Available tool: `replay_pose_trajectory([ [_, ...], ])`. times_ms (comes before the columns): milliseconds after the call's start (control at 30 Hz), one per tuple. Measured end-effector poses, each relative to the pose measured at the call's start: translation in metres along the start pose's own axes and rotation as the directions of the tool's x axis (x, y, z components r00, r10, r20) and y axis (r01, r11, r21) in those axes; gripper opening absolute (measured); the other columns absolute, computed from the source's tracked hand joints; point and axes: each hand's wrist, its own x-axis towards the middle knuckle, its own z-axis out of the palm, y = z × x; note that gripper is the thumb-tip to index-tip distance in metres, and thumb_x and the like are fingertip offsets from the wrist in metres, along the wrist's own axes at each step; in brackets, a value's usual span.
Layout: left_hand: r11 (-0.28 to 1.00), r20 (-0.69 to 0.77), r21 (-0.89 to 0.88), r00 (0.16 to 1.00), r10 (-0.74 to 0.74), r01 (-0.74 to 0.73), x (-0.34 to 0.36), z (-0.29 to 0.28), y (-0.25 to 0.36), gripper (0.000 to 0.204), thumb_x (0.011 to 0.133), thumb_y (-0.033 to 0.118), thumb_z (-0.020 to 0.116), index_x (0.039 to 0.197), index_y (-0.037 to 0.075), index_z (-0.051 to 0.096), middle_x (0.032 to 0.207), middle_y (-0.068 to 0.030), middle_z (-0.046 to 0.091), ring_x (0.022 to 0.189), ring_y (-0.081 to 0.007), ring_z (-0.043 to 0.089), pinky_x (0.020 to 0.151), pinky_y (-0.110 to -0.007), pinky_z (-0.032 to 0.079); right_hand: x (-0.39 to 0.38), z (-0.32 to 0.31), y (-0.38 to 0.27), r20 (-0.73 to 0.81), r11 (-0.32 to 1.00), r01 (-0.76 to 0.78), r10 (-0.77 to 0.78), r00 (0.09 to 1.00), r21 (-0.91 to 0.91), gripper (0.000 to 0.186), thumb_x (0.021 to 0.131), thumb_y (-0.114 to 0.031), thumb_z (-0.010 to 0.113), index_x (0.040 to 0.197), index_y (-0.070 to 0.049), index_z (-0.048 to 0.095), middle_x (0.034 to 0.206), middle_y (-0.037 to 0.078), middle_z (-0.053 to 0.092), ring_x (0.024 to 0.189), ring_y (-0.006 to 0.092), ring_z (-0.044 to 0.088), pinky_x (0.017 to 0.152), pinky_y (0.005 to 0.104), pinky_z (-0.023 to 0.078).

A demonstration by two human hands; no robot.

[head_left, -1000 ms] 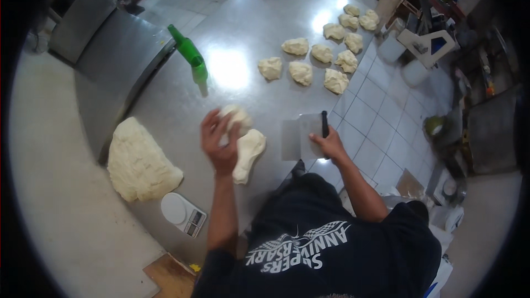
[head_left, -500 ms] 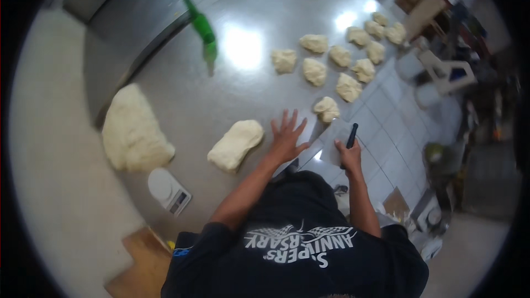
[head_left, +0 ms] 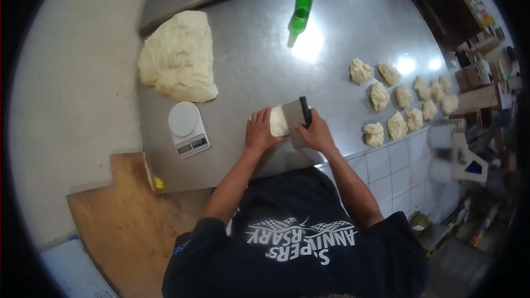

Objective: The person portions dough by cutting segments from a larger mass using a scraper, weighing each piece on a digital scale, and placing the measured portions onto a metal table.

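Note:
My left hand (head_left: 259,131) curves over the left side of a pale piece of dough (head_left: 279,122) on the steel table and covers part of it. In my right hand (head_left: 317,132) is a dough scraper with a black handle (head_left: 305,111). Its flat metal blade (head_left: 292,115) stands against the right side of that dough. Left of my hands lies a white kitchen scale (head_left: 185,124) with nothing on its round plate. Behind the scale rests a large mass of dough (head_left: 182,57).
Several small dough lumps (head_left: 379,96) are spread over the right part of the steel table (head_left: 248,38). A green bottle (head_left: 302,8) is at the far edge. Below the table's left corner sits a brown wooden board (head_left: 124,215); white tiles (head_left: 386,162) show at right.
My view has swung left. My left hand, spread and apart from the dough before, now grips it. My right hand has brought the scraper from the table's right edge to the dough.

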Motion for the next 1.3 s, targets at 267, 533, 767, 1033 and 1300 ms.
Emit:
replay_pose_trajectory([
  [267,0.972,-0.130,-0.233,0.991,0.001,-0.032,-0.018,-0.001,-0.027,0.095,0.060,0.032,0.097,0.142,0.005,0.057,0.129,-0.0121,0.062,0.117,-0.0359,0.059,0.098,-0.044,0.054,0.016,0.069,-0.025,0.049,0.941,0.121,-0.111,0.993,-0.317,0.039,0.089,-0.019,0.070,0.113,0.001,0.045,0.078,0.029,0.069,0.077,0.0506,0.070,0.067,0.0603,0.054],
  [533,0.896,-0.089,-0.442,0.992,-0.087,0.039,-0.027,-0.003,-0.044,0.067,0.070,0.021,0.092,0.131,0.008,0.068,0.119,-0.0139,0.066,0.108,-0.0373,0.066,0.093,-0.047,0.056,0.019,0.110,-0.032,0.028,0.889,0.014,-0.002,1.000,-0.458,0.040,0.092,-0.019,0.063,0.122,0.000,0.045,0.083,0.030,0.071,0.077,0.0532,0.068,0.072,0.0642,0.053],
  [767,0.875,-0.310,-0.479,0.946,-0.097,-0.067,-0.052,-0.032,-0.057,0.059,0.069,0.018,0.096,0.121,0.004,0.072,0.119,-0.0141,0.063,0.100,-0.0326,0.069,0.089,-0.041,0.059,0.031,0.095,0.004,0.096,0.939,0.031,0.002,0.995,-0.342,0.049,0.090,-0.028,0.071,0.121,0.000,0.044,0.089,0.033,0.070,0.086,0.0545,0.069,0.075,0.0614,0.053],
  [1033,0.872,-0.255,-0.480,0.967,-0.028,-0.101,-0.083,-0.095,-0.094,0.042,0.079,0.013,0.089,0.117,0.003,0.073,0.117,-0.0127,0.062,0.100,-0.0286,0.069,0.087,-0.038,0.058,0.029,0.095,0.002,0.107,0.978,-0.005,0.028,0.994,-0.211,0.048,0.089,-0.031,0.074,0.115,0.000,0.047,0.096,0.033,0.070,0.093,0.0538,0.068,0.082,0.0588,0.052],
  [1300,0.886,-0.251,-0.429,0.965,0.071,-0.177,-0.082,-0.112,-0.097,0.047,0.082,0.015,0.086,0.124,0.002,0.070,0.124,-0.0130,0.063,0.110,-0.0306,0.065,0.094,-0.039,0.056,0.033,0.092,0.004,0.130,0.985,-0.021,0.044,0.991,-0.171,0.047,0.088,-0.031,0.075,0.112,0.000,0.049,0.099,0.032,0.070,0.096,0.0525,0.068,0.084,0.0571,0.052],
])
